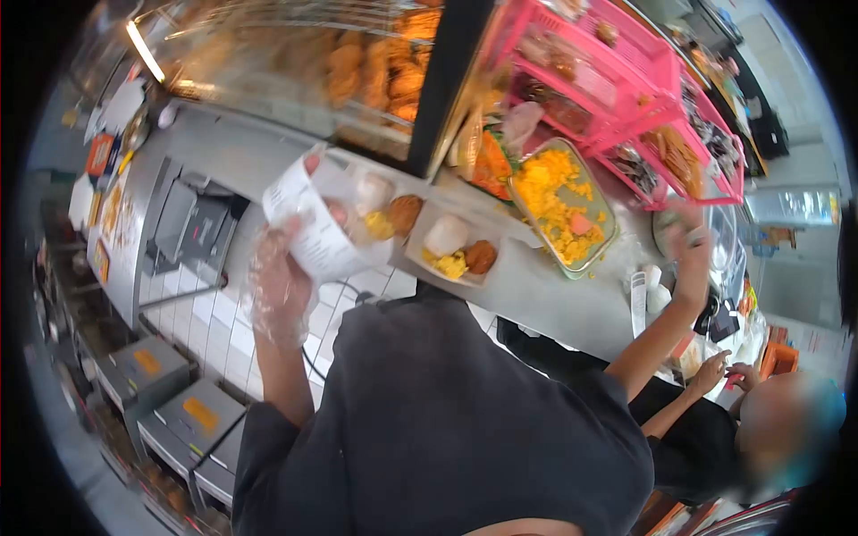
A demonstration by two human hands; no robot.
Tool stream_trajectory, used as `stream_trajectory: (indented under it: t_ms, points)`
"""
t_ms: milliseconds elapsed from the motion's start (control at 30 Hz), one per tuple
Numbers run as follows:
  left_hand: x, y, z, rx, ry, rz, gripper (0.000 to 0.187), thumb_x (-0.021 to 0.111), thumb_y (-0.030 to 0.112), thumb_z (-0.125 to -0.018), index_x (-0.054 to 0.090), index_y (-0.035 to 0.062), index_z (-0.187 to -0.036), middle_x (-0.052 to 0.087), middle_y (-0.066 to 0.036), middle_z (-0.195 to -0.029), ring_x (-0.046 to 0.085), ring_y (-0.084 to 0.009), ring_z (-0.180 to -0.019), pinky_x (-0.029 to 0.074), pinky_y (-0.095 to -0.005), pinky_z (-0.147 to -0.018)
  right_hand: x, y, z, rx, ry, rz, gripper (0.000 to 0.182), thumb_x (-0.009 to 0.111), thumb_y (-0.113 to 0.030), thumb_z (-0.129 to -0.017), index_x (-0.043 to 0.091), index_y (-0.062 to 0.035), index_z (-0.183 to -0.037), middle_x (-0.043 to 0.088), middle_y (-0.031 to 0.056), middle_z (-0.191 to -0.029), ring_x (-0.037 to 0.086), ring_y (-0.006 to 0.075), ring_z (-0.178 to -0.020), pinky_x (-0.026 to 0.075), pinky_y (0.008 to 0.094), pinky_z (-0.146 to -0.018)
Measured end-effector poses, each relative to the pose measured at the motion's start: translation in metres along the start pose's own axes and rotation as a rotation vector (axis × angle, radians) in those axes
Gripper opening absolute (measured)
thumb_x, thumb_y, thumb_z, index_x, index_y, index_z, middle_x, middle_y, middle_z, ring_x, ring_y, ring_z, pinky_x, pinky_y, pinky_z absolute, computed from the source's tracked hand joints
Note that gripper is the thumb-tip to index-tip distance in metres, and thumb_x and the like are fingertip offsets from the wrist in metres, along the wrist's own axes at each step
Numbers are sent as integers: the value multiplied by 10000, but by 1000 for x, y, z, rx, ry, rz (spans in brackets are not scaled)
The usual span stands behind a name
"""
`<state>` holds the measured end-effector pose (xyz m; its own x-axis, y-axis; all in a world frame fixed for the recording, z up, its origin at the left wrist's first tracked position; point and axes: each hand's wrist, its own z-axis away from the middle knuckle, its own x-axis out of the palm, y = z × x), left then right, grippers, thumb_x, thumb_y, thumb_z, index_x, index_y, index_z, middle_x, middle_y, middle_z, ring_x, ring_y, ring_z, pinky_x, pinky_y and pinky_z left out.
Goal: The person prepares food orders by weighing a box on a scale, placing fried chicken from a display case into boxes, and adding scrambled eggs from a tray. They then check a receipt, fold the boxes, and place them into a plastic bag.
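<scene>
My left hand point(279, 290) wears a clear plastic glove and grips a white strip of printed paper point(313, 223) that curls over the counter's edge. Beside the strip sits a paper tray point(359, 163) with a rice mound, yellow egg and a browned fried piece. A second paper tray point(429, 219) with similar food stands nearer to me. Out to the right, my right hand point(688, 241) reaches over the counter near a round container point(663, 230), its fingers smeared by motion. Between my hands lies a glass dish point(572, 266) of scrambled egg.
A heated display case point(380, 71) with fried food stands at the back. Pink baskets point(626, 45) hold wrapped packets at the upper right. A co-worker point(697, 429) in dark clothing stands at the right. Grey lidded units point(147, 366) line the lower left.
</scene>
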<state>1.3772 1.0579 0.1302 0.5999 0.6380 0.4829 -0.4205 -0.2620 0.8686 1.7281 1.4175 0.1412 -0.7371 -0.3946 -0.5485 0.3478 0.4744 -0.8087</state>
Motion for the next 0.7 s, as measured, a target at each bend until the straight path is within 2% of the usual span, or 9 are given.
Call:
stream_trajectory:
  t_ms: [33,67,133,167,267,300,433,567,700]
  points:
    - [-3,7,6,26,-8,54,771,619,367,-886,281,-9,-1468,620,-126,-927,641,-219,-852,548,-347,-774,29,-12,10,-58,-276,-30,280,674,-161,-832,673,-63,-1094,628,12,-1000,561,100,-873,438,233,-745]
    - [-9,12,14,45,17,60,771,619,367,-886,281,-9,-1468,620,-126,-927,641,-219,-852,548,-347,-774,68,-43,18,114,-504,-149,277,672,-132,-820,673,-42,-1082,652,44,-1021,595,158,-950,451,279,-845]
    - [-24,21,29,5,50,180,726,559,349,-923,255,-5,-1479,623,-155,-973,647,-274,-882,549,-376,-815,138,-49,28,-62,-756,-22,278,687,-140,-822,668,-45,-1083,671,67,-1034,632,186,-904,484,302,-777]
    - [-37,21,36,-4,-19,329,666,456,366,-984,230,-12,-1484,626,-203,-1034,651,-370,-952,550,-417,-845,163,-44,33,-87,-778,-19,278,687,-140,-822,668,-45,-1083,671,67,-1034,632,186,-904,484,302,-777]
    - [-52,44,64,-47,-156,491,669,375,429,-1014,219,-25,-1480,617,-245,-1092,625,-446,-1029,558,-458,-848,223,-46,43,-146,-790,65,320,704,-198,-818,666,-57,-1102,679,102,-1070,659,244,-894,503,351,-774]
    - [-59,49,72,-32,-140,473,685,313,470,-1023,211,-32,-1478,603,-267,-1115,598,-479,-1076,568,-479,-826,234,-54,45,-51,-804,330,345,708,-218,-813,664,-66,-1120,675,117,-1090,656,270,-926,501,365,-798]
    - [-87,72,104,-65,-155,550,701,314,486,-1019,215,-36,-1475,586,-283,-1146,592,-479,-1086,568,-487,-822,267,-60,49,-19,-843,754,433,711,-268,-804,638,-83,-1188,650,151,-1156,621,332,-1032,478,399,-885]
    - [-110,88,136,20,-132,433,715,300,515,-1015,243,-35,-1468,580,-279,-1152,606,-448,-1070,558,-483,-825,294,-29,63,-284,-594,836,522,701,-278,-819,557,-108,-1291,625,201,-1165,602,373,-1060,475,426,-896]
    - [-124,93,156,39,-157,405,716,298,524,-1013,267,-35,-1460,580,-272,-1156,618,-420,-1052,554,-462,-830,330,-80,65,-154,-643,619,587,704,-239,-820,488,-118,-1352,569,238,-1212,561,399,-1119,455,418,-948]
